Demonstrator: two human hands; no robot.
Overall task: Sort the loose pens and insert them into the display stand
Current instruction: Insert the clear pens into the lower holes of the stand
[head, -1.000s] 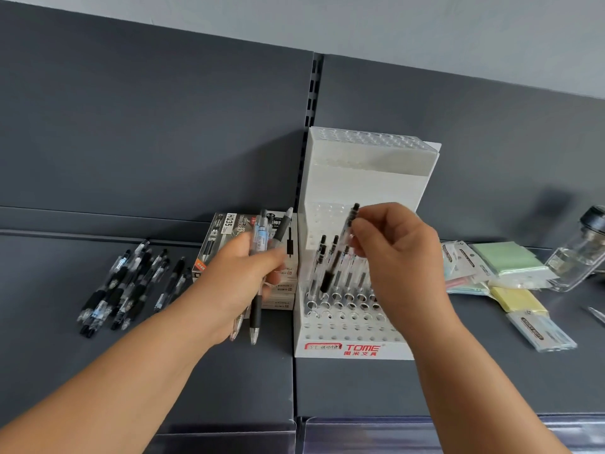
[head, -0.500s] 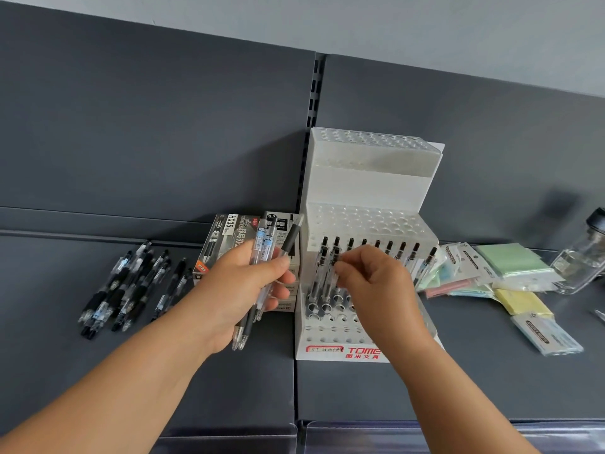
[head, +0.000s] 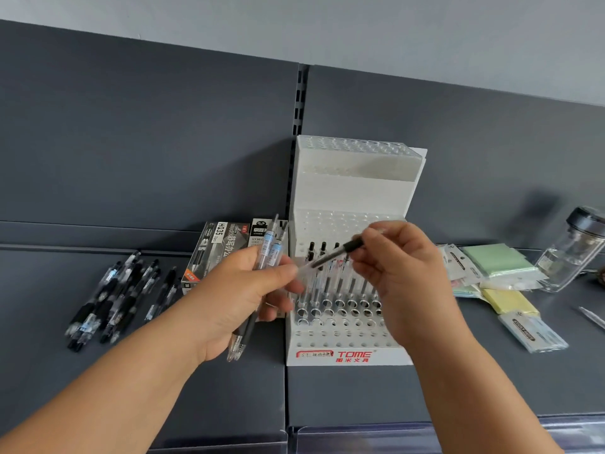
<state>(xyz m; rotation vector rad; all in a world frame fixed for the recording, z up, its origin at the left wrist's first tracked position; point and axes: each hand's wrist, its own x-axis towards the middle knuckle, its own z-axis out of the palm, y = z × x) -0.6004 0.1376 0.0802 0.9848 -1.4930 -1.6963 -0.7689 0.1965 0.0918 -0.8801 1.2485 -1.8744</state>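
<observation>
Right hand (head: pixel 402 276): lifted off stand row since half-second ago; now centre frame, pinching single pen (head: pixel 330 255) by black end.
Left hand (head: pixel 235 299): grips pen bundle (head: pixel 270 253).
Display stand (head: pixel 347 355): front row part-filled, next insertion pending.
Loose pens (head: pixel 111 299): lower left.

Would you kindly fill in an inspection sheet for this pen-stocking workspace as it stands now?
Surface: dark grey shelf, made of joined panels.
Job's things: white display stand with standing pens in its lower tier; loose pens piled at left.
Clutter: pen boxes, sticky-note pads, clear bottle.
Grippers: left hand grips a bundle of pens; right hand pinches a single pen, slanted before the stand.
Cables: nothing seen.
Surroundings: grey back panels, pale wall above.
</observation>
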